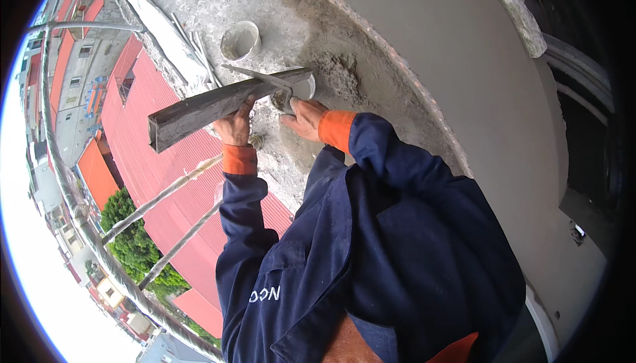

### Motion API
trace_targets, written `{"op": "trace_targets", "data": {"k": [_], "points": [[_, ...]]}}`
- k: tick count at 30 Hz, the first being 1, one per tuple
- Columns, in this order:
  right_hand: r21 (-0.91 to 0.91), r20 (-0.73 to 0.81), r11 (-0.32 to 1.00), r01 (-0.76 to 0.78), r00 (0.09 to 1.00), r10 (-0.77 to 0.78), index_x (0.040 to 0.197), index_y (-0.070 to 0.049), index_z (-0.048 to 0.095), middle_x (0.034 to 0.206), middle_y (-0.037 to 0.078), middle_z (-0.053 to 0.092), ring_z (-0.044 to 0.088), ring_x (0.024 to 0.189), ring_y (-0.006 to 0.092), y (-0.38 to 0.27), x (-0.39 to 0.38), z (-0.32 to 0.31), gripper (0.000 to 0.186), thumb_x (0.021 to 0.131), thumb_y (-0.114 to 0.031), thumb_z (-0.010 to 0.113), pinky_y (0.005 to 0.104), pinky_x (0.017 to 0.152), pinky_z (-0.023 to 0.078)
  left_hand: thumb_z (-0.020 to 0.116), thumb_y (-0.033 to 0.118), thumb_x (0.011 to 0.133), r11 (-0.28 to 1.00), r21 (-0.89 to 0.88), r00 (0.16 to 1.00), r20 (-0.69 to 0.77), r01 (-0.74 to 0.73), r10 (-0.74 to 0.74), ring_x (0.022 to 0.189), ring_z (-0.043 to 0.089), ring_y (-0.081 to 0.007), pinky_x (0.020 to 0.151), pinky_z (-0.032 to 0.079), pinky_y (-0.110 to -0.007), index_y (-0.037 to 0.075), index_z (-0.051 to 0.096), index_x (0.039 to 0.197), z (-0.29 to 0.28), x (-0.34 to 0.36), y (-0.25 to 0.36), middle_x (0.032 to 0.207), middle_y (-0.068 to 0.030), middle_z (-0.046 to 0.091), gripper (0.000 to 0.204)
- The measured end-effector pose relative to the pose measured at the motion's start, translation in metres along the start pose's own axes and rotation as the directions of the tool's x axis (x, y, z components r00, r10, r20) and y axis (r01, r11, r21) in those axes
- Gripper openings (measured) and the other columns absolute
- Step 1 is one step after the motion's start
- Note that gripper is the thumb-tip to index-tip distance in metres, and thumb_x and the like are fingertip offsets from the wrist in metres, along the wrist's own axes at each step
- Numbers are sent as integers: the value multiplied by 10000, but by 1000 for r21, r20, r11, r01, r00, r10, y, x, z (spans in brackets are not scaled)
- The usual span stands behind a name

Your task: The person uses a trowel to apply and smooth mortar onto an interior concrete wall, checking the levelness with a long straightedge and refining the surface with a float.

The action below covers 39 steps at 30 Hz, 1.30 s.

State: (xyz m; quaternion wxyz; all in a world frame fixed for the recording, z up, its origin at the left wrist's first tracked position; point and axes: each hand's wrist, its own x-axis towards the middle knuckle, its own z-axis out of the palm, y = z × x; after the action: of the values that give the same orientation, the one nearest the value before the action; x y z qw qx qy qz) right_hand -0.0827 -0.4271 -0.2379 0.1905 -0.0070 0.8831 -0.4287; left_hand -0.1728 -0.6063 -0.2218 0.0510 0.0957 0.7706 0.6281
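Note:
My left hand (234,126) is closed around the underside of a long, grey, mortar-stained screed bar (209,106), a hollow rectangular length raised at a slant. My right hand (307,119) grips what looks like a trowel (258,75), its narrow-looking blade lying across the bar's upper face near the far end. Most of the trowel's handle is hidden in my fingers. Beneath that end of the bar stands a pale bucket (306,90), partly covered by the bar and my right hand, with grey mortar in it.
Another whitish bucket (240,41) stands farther away on the rough concrete floor. Loose mortar (339,71) lies by a curved, smooth grey wall (457,64) on the right. To the left, metal railings (165,194) edge a drop above a red roof (165,118) and trees.

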Motion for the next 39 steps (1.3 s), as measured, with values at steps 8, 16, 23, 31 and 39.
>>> {"op": "trace_targets", "data": {"k": [8, 16, 23, 31, 39], "points": [[307, 24, 715, -628, 756, 654, 1196, 56, 538, 792, 177, 635, 611, 557, 239, 187, -48, 5, 602, 876, -451, 596, 405, 506, 497, 811, 79, 743, 991, 130, 996, 93, -25, 13, 879, 619, -187, 798, 517, -330, -21, 635, 1017, 12, -20, 2, 951, -97, 668, 340], [545, -727, 838, 28, 513, 456, 1204, 23, 509, 1082, 276, 624, 601, 998, 437, 98, -32, -26, 569, 870, -425, 616, 462, 846, 489, 778, 59, 773, 994, -111, 993, 117, 2, 11, 892, 619, -175, 812, 498, -304, 8, 648, 1008, 41, -14, 21, 961, -74, 674, 273], [154, -482, 956, -249, 826, 293, 1234, 13, 453, 1080, 279, 624, 608, 990, 440, 148, 54, -3, 522, 866, -329, 594, 483, 845, 496, 805, 83, 731, 996, 29, 996, -10, -86, 86, 893, 659, -201, 814, 516, -328, -45, 658, 1014, 5, 71, -44, 984, -98, 707, 344], [335, -396, 915, -224, 848, 352, 1204, 70, 443, 734, 167, 628, 596, 474, 244, 114, 178, 40, 538, 815, -243, 642, 376, 463, 493, 825, 98, 719, 995, 98, 1000, -30, 5, -2, 880, 655, -166, 759, 515, -319, -13, 661, 1022, -17, 126, -11, 950, -84, 713, 362], [303, -167, 909, -287, 923, 347, 1416, 33, 313, 901, 124, 636, 567, 509, 166, 79, 209, -87, 804, 770, -208, 726, 321, 453, 485, 627, 218, 809, 984, -39, 863, 475, -172, 170, 905, 623, -251, 797, 523, -439, 76, 648, 1017, -131, 189, -34, 965, -60, 645, 253]]}}
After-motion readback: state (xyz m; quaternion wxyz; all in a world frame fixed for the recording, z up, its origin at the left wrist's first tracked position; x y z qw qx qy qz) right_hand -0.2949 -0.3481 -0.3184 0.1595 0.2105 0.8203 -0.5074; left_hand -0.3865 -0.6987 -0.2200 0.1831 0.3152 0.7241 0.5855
